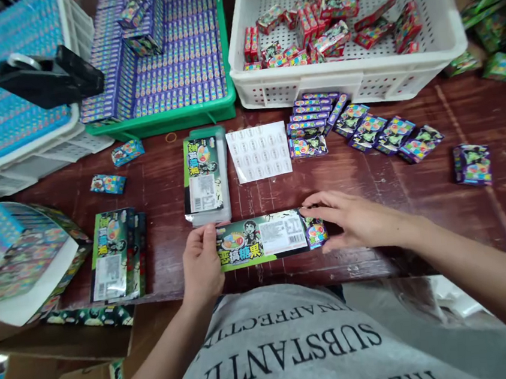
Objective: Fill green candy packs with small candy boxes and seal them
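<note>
My left hand (pixel 201 261) grips the left end of a long green candy sleeve (pixel 262 240) lying across the front of the table. My right hand (pixel 355 218) pinches a small purple candy box (pixel 315 233) at the sleeve's right end, partly inside the opening. More purple boxes (pixel 366 129) lie fanned out behind my right hand. A stack of flat clear-and-green sleeves (pixel 204 176) and a white sticker sheet (pixel 258 151) lie just beyond.
A white crate (pixel 350 80) with red boxes stands at the back right, and a green tray (pixel 173 119) of purple boxes at the back centre. A black tape dispenser (pixel 49 78) rests on a blue-filled crate. Filled sleeves (pixel 115 255) are stacked at the left.
</note>
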A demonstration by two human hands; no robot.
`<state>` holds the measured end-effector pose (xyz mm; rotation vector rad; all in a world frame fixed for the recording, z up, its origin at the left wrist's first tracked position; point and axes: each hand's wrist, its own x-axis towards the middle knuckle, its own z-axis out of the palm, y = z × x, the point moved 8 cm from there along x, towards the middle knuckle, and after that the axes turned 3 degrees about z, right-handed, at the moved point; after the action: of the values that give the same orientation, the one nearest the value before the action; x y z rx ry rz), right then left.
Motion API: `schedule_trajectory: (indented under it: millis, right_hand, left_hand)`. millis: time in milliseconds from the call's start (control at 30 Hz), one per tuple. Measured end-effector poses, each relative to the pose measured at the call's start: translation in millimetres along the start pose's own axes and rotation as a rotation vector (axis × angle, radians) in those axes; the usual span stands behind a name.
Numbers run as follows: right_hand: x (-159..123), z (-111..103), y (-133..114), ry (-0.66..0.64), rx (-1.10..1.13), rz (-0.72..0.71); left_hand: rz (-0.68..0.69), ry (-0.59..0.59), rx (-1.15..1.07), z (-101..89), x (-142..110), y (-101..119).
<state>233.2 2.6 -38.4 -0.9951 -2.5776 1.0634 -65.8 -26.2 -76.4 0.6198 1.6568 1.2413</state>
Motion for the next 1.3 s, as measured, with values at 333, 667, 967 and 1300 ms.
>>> schedule_trajectory:
  millis: [333,667,967,1300]
  right_hand:
    - [-31.7,4.1,30.3,0.36,0.751,0.512]
    - [-45.2,-30.8,20.9,1.075,0.526,0.605]
    - [-37.1,-29.6,24.8,0.852,0.525,0.553]
    - [19.7,-51.9,31.2,0.609,0.599,0.477]
  left_hand:
    - [0.075,-0.035,0.014,30.3,6.4,18.8]
    - [0.043,-0.071,-0.032,57.6,5.2,38.1]
    - [0.133,-0.048,-0.008,55.7,26.7,61.6]
    - [0.2,-0.033,-0.034,28.0,65.3,70.9]
